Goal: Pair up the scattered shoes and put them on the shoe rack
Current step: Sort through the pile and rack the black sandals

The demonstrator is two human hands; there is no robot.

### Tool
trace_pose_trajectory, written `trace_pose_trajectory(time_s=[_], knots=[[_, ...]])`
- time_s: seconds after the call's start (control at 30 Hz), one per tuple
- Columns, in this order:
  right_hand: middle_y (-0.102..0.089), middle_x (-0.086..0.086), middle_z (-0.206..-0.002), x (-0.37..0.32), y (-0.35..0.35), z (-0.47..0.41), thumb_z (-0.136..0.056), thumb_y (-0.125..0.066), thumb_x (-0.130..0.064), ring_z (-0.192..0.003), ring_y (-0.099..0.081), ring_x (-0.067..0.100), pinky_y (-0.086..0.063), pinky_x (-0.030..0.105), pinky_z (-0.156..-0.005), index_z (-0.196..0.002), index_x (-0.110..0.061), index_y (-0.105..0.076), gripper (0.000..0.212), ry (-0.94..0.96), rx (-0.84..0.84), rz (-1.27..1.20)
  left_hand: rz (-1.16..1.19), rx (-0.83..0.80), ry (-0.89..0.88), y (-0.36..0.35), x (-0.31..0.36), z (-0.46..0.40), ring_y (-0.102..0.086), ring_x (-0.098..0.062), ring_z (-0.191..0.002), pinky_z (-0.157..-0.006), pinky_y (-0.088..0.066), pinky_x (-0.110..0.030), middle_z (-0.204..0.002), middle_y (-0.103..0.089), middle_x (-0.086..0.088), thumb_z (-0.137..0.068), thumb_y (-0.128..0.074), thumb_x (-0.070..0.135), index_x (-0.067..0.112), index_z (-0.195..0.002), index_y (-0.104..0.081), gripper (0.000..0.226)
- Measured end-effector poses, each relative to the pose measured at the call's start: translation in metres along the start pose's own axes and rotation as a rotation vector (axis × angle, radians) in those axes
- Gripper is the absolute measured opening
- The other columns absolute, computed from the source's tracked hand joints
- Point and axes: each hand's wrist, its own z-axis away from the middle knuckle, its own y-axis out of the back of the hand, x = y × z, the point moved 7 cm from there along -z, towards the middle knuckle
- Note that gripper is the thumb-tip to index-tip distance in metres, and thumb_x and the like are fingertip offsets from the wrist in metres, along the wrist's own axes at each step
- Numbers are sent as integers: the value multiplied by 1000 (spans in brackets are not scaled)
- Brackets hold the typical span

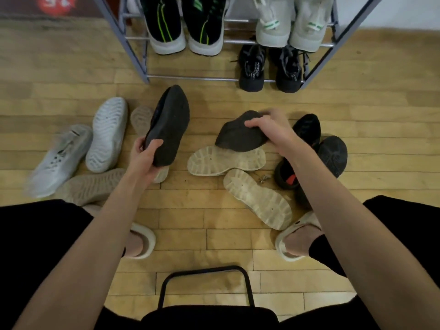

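Observation:
My left hand [146, 154] grips the heel of a dark grey shoe [170, 122], held above the floor with its sole facing me and its toe toward the rack. My right hand [270, 128] is closed on a second dark grey shoe [239, 134], which rests on a beige-soled shoe [226, 160]. The metal shoe rack [138, 55] stands at the top. It holds a black-and-green pair [185, 27], a pale grey pair [292, 22] and a black pair [269, 67] on the lowest bars.
Two white shoes [95, 144], one of them sole up, and two tan shoes [92, 185] lie left on the wooden floor. Another beige-soled shoe [258, 198] and two black shoes [319, 148] lie right. A black stool frame [204, 282] stands between my slippered feet.

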Motion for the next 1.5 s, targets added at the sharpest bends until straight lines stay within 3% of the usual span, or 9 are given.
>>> trace_pose_trajectory(time_s=[0.1,0.27,0.4,0.57,0.67,0.93,1.17,1.27,1.5], knots=[[-52,1,-105,-39,-15,14,-89,-57,-7,-86,-57,17,-51,24,-44,-136,-18,-44,51,65,7,53,-117,112,-119,10,8,0,-59,-22,-108,-85,-57,-40,-113,-58,-1,-86,-67,13,21,-115,-52,34],[-48,13,-87,-61,-29,24,-89,-54,-2,-72,-59,27,-57,34,-42,-85,-3,-51,4,-17,-2,69,-460,154,-497,18,26,3,-54,19,-74,-64,-47,-3,-91,-53,13,-83,-69,7,17,-105,-50,31],[-50,11,-82,-45,-60,16,-91,-54,-15,-64,-57,20,-60,31,-50,-78,-14,-42,18,-66,-35,-31,-595,181,-584,26,28,-4,-58,-5,-90,-76,-51,-21,-103,-59,0,-76,-74,13,17,-107,-54,36],[-58,3,-113,-59,-102,-26,-93,-39,-58,-110,-58,23,-52,38,-90,-108,-20,-53,42,188,48,60,-934,241,-714,32,23,-13,-52,-32,-104,-80,-47,-39,-112,-56,-15,-72,-77,25,9,-112,-57,48],[-57,6,-127,-64,-132,-51,-92,-31,-65,-119,-53,25,-40,35,-95,-130,-15,-48,65,296,55,314,-1064,220,-786,32,15,-9,-46,-35,-111,-88,-45,-42,-121,-52,-18,-73,-77,21,10,-114,-58,46],[-50,23,-133,-53,-162,-89,-94,-46,-36,-128,-40,40,-33,47,-105,-144,-6,-29,61,362,325,970,-1318,95,-728,51,-13,-22,-38,-36,-123,-99,-41,-45,-136,-37,-19,-72,-78,7,13,-107,-57,42],[-38,25,-141,44,-131,-103,-90,-55,-35,-130,-35,42,-27,48,-109,-139,-6,-34,61,200,41,1244,-1169,195,-569,64,-12,-31,-42,-35,-120,-102,-38,-40,-131,-39,-20,-67,-84,28,7,-133,-41,83],[-31,28,-144,53,-117,-97,-84,-63,-42,-133,-30,43,-26,49,-110,-145,-11,-25,79,282,90,1226,-1369,231,-441,64,-22,-39,-41,-37,-120,-103,-36,-47,-132,-40,-22,-59,-84,51,7,-137,-34,102],[-23,27,-145,80,-105,-113,-79,-72,-43,-126,-39,47,-37,51,-107,-153,-21,-4,104,160,-32,973,-1512,152,-368,56,-19,-54,-42,-40,-120,-97,-41,-47,-130,-44,-25,-65,-82,42,4,-133,-36,90]])
